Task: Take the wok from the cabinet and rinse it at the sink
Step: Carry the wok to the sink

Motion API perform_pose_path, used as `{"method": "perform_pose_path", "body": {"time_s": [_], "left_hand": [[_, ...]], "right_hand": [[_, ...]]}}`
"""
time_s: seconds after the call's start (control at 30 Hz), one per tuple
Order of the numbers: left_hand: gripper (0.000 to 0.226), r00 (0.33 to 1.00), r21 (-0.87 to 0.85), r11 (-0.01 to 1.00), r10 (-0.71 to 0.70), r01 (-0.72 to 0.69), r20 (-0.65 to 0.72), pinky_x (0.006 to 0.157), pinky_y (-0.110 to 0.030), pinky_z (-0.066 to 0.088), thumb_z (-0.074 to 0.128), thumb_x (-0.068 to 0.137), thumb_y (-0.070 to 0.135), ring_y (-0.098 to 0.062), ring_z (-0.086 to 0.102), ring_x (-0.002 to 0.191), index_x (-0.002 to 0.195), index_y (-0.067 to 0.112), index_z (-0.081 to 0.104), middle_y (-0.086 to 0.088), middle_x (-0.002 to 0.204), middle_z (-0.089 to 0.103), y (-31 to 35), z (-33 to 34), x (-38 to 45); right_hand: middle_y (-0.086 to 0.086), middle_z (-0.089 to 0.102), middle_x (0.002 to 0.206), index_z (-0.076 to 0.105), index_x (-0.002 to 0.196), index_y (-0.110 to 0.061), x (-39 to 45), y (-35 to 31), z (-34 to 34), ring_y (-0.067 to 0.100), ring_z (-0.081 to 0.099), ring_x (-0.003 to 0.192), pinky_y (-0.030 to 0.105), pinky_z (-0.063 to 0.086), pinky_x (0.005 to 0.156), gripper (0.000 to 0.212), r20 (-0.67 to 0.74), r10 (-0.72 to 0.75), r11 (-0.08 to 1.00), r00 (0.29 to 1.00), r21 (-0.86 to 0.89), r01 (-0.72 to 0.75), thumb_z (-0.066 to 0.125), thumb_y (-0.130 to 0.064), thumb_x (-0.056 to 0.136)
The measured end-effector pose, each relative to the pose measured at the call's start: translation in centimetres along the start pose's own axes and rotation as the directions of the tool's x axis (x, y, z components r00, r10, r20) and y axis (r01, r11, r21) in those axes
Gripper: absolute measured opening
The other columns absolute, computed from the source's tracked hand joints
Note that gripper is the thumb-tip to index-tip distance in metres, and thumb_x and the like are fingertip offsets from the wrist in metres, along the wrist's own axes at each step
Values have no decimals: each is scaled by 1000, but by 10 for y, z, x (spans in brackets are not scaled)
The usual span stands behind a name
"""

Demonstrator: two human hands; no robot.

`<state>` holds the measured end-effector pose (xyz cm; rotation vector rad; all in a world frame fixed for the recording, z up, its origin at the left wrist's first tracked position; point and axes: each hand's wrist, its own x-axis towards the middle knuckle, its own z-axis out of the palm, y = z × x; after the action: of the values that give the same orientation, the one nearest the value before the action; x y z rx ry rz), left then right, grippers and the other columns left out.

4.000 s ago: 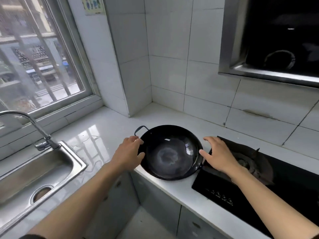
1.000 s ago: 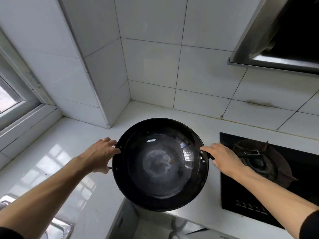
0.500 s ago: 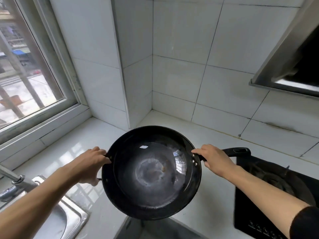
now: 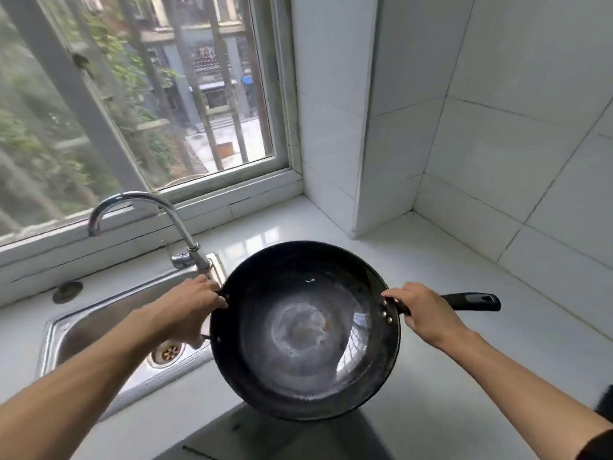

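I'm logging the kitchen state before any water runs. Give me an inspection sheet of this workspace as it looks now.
Surface: white glossy countertop, nothing lying on its visible part.
Job's things: black wok held in the air beside the steel sink; faucet shows no water running.
Clutter: small dark round object on the counter behind the sink.
Grippers: left hand grips the wok's small side handle; right hand grips the long handle.
Cables: nothing seen.
Surroundings: window, white wall tiles.
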<state>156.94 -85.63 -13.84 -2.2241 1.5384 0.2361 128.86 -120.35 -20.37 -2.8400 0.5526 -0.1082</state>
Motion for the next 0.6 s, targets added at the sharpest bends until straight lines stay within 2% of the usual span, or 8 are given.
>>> {"method": "perform_pose_path", "body": {"time_s": [0.13,0.33,0.47,0.6], "left_hand": [[61,991,-55,990,-130,133,43,93,-31,45,66,59,45,-14,47,111,120,40,60,12,116,54,-6,18,-55],[69,943,-113,939,-312,324,113,95,-32,44,65,59,47,-16,45,112,127,40,57,10,122,52,-33,60,-135],[70,915,-143,909,-370,392,159,93,-28,43,67,61,46,-16,44,109,129,38,56,8,116,50,-59,93,-170],[72,907,-179,895,-377,409,187,85,-24,41,73,60,40,-17,43,106,129,36,57,7,109,49,-99,127,-186]], "right_hand": [[-3,58,95,58,125,-35,31,-34,7,20,56,98,32,48,79,63,30,-138,990,990,26,137,56,6,78],[-3,58,100,57,128,-35,74,-112,22,18,55,101,32,48,85,63,71,-311,950,948,52,308,55,6,79],[-3,57,99,56,128,-36,95,-164,39,18,53,100,32,48,82,63,114,-377,926,919,33,375,54,5,80],[-6,55,99,55,128,-38,118,-215,61,16,52,100,29,47,78,65,140,-392,918,909,4,396,50,5,80]]}}
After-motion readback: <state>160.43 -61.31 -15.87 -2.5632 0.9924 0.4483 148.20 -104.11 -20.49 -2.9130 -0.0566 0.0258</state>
